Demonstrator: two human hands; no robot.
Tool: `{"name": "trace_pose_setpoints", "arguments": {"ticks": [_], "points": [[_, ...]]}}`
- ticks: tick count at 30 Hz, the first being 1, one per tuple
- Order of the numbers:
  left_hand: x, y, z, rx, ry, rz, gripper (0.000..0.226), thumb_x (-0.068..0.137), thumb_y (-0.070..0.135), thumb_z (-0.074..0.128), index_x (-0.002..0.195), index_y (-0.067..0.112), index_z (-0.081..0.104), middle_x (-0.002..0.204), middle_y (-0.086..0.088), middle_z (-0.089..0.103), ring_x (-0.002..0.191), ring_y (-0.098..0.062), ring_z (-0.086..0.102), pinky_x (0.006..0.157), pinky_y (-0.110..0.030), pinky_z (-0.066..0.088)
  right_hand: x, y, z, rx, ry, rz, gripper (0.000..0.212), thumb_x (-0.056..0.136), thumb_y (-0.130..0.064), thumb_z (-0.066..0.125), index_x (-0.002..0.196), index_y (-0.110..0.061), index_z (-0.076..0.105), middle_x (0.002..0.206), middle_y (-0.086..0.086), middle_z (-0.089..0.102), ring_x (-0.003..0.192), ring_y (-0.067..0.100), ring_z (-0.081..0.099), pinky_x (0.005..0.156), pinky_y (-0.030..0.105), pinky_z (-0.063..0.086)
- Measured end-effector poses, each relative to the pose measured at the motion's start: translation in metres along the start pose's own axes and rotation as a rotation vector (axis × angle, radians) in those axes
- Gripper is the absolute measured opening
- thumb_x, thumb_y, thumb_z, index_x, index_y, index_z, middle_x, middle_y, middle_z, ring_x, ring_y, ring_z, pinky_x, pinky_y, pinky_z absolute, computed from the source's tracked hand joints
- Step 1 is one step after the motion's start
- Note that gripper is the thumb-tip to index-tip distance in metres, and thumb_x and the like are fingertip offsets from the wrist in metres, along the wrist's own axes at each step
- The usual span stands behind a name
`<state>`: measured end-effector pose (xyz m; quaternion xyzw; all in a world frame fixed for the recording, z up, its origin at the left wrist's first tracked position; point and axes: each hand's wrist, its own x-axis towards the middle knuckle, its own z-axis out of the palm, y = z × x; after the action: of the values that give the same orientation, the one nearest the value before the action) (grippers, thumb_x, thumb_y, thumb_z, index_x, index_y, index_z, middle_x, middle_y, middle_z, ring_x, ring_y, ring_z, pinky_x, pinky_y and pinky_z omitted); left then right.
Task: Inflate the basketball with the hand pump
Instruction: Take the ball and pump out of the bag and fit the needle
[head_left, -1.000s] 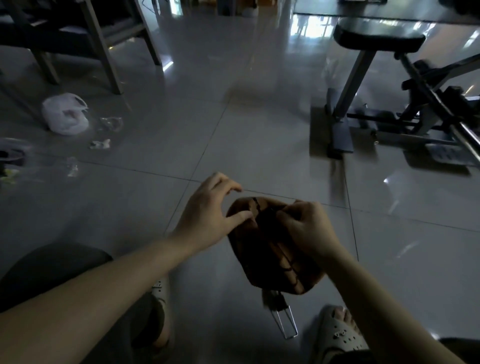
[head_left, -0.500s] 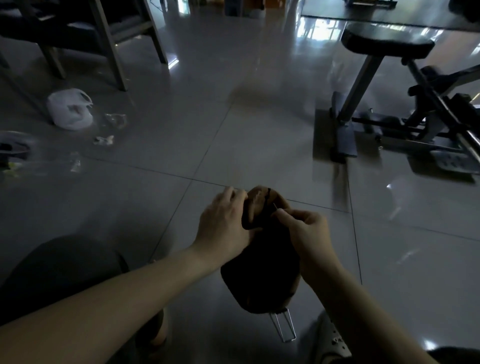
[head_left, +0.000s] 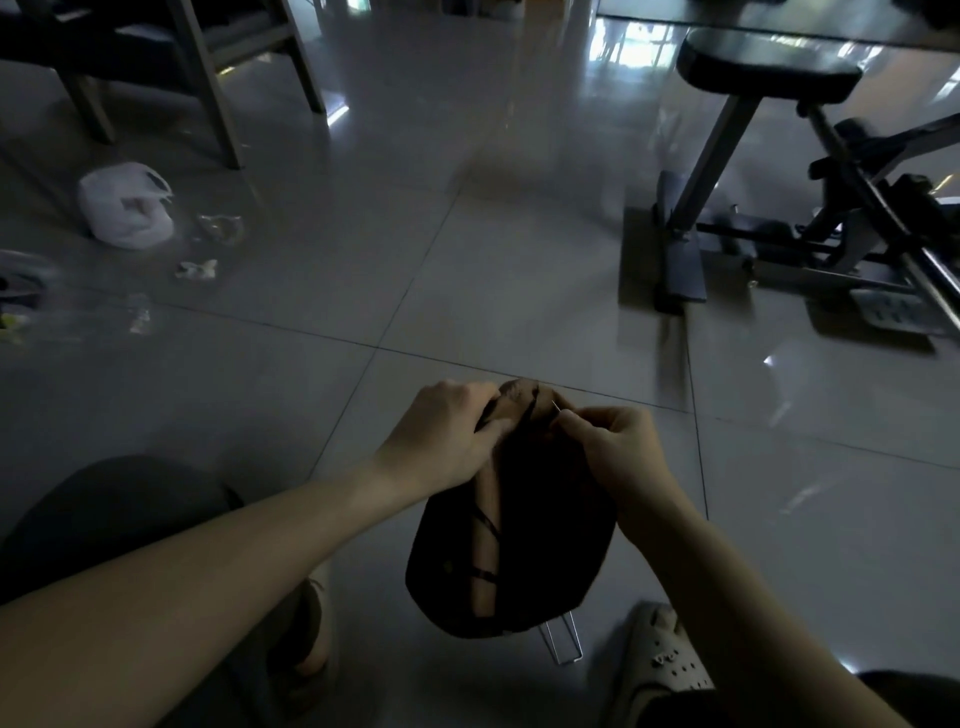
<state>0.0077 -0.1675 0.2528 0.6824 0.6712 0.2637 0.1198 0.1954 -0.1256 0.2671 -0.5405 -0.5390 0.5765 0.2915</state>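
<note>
A flat, uninflated basketball (head_left: 511, 525) hangs in front of the person at about 6 o'clock in the view, its brown skin folded and dark, with black seam lines showing down its left half. The left hand (head_left: 447, 436) grips the ball's upper edge from the 9 o'clock side, thumb and fingers pinched closed on a fold of the skin. The right hand (head_left: 615, 449) comes in from the 3 o'clock side, its fingertips narrowed around a thin metal needle (head_left: 556, 406) whose tip points up and left toward the top of the ball; whether the tip is in the valve cannot be told in this dim light. Below the ball, at 6 o'clock, a bent wire loop (head_left: 563, 642) sticks out over the tiled floor (head_left: 467, 270); what it belongs to is hidden by the ball. A pale perforated clog (head_left: 662, 660) sits at about 5 o'clock, and a second shoe (head_left: 311, 618) shows at 7 o'clock beside a dark-clad knee (head_left: 104, 519). Farther off at 10 o'clock lies a white plastic bag (head_left: 127, 205) with small scraps of wrapper (head_left: 197, 269) near it, close to the wooden chair legs (head_left: 208, 88). At 2 o'clock stands an exercise machine (head_left: 789, 171) with a round black padded seat on a metal frame
</note>
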Motion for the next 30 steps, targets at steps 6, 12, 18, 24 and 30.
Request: {"name": "trace_pose_setpoints", "arguments": {"ticks": [6, 12, 18, 24, 30], "points": [[0.003, -0.004, -0.022, -0.311, -0.042, -0.001, 0.006, 0.093, 0.022, 0.071, 0.096, 0.018, 0.075, 0.087, 0.012, 0.073, 0.085, -0.001, 0.067, 0.075, -0.015, 0.048, -0.004, 0.025, -0.003, -0.245, -0.058, -0.329, 0.021, 0.104, -0.022, 0.05, 0.093, -0.017, 0.067, 0.086, 0.01, 0.065, 0.076, 0.024, 0.063, 0.068, 0.044, 0.051], [0.003, -0.019, -0.027, -0.332, -0.162, -0.041, 0.014, 0.095, 0.023, 0.068, 0.108, 0.027, 0.067, 0.097, 0.012, 0.074, 0.092, -0.004, 0.069, 0.082, -0.039, 0.057, -0.003, 0.019, -0.008, -0.176, -0.207, -0.33, 0.021, 0.1, -0.02, 0.058, 0.087, -0.015, 0.073, 0.124, -0.003, 0.057, 0.111, 0.007, 0.059, 0.09, 0.029, 0.052], [0.004, -0.022, -0.04, -0.31, -0.411, 0.026, 0.05, 0.097, 0.012, 0.064, 0.138, 0.039, 0.056, 0.125, 0.03, 0.06, 0.122, 0.006, 0.055, 0.107, -0.029, 0.046, 0.004, -0.009, -0.014, 0.136, -0.394, -0.241, 0.023, 0.094, -0.02, 0.055, 0.082, -0.001, 0.06, 0.131, -0.003, 0.065, 0.126, 0.014, 0.056, 0.103, 0.038, 0.045], [0.011, -0.015, -0.054, -0.563, -0.538, -0.035, 0.046, 0.095, -0.006, 0.059, 0.134, 0.018, 0.064, 0.124, 0.006, 0.07, 0.12, -0.006, 0.062, 0.1, -0.023, 0.048, 0.008, -0.001, 0.006, 0.137, -0.233, -0.214, 0.036, 0.106, -0.018, 0.04, 0.105, 0.016, 0.054, 0.105, 0.017, 0.07, 0.102, 0.029, 0.065, 0.097, 0.049, 0.047], [0.015, -0.014, -0.048, -0.745, -0.598, -0.118, 0.051, 0.094, -0.012, 0.055, 0.137, 0.015, 0.058, 0.13, -0.012, 0.066, 0.123, -0.024, 0.062, 0.107, -0.036, 0.048, 0.007, 0.01, 0.034, -0.05, 0.064, -0.383, 0.029, 0.106, -0.02, 0.042, 0.085, -0.003, 0.052, 0.073, 0.005, 0.052, 0.066, 0.018, 0.047, 0.061, 0.037, 0.041]]}}
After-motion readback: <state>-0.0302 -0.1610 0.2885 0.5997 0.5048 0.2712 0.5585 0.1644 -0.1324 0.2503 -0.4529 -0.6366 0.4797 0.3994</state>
